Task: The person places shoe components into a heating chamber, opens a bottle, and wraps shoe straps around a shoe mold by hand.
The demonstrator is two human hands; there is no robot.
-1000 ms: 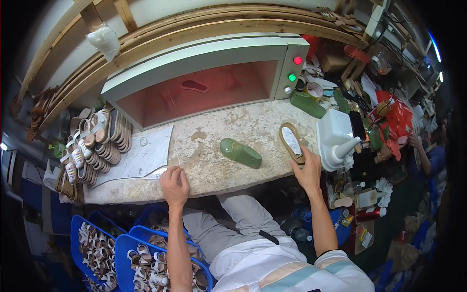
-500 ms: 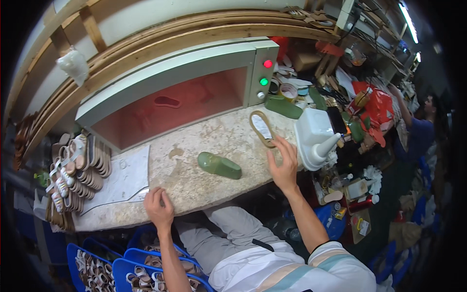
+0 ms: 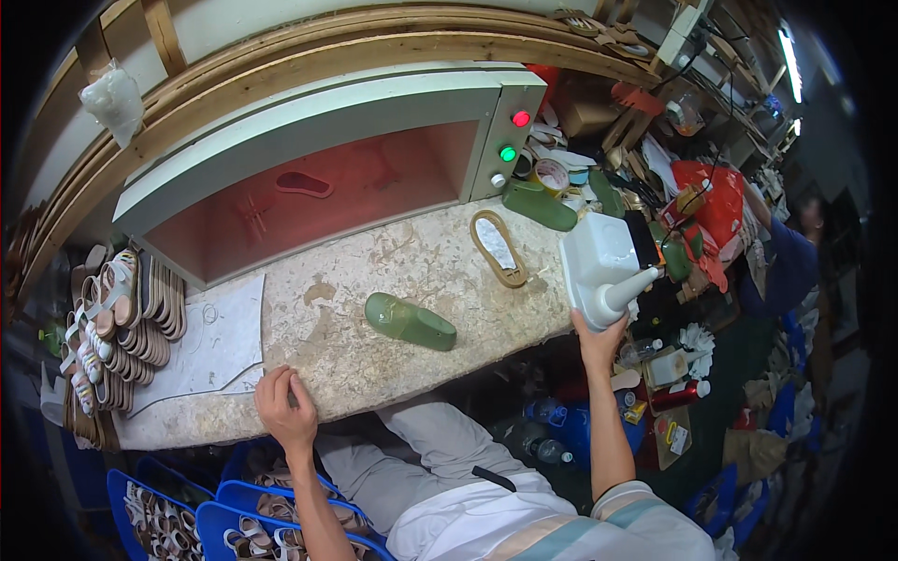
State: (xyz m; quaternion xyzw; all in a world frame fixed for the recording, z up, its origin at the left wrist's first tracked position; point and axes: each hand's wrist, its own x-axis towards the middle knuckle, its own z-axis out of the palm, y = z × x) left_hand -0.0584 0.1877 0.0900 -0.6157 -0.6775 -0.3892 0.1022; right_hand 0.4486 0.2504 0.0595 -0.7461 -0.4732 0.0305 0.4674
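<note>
At the right end of the stone-topped bench [image 3: 393, 248], my right hand [image 3: 601, 344] grips the lower front of a white plastic bottle with a cone-shaped spout [image 3: 597, 245]. Some of its fingers are hidden behind the bottle. Left of the bottle lies a tan shoe sole [image 3: 512, 273] with a white insert, untouched. A green shoe last [image 3: 412, 321] rests on its side mid-bench. My left hand [image 3: 285, 404] lies at the front edge, fingers loosely bent and apart, holding nothing. Beside it is a white sheet [image 3: 223, 327].
A heating cabinet [image 3: 309, 103] with a red-lit window stands behind, another sole inside. Sandals [image 3: 122, 318] are stacked at left; blue bins [image 3: 213, 524] of sandals sit below. Another green last [image 3: 540, 206] and clutter crowd the right. A person [image 3: 784, 262] is at far right.
My right hand has left the tan sole and moved right onto the white bottle. My left hand stays at the bench edge. The whole view has shifted slightly.
</note>
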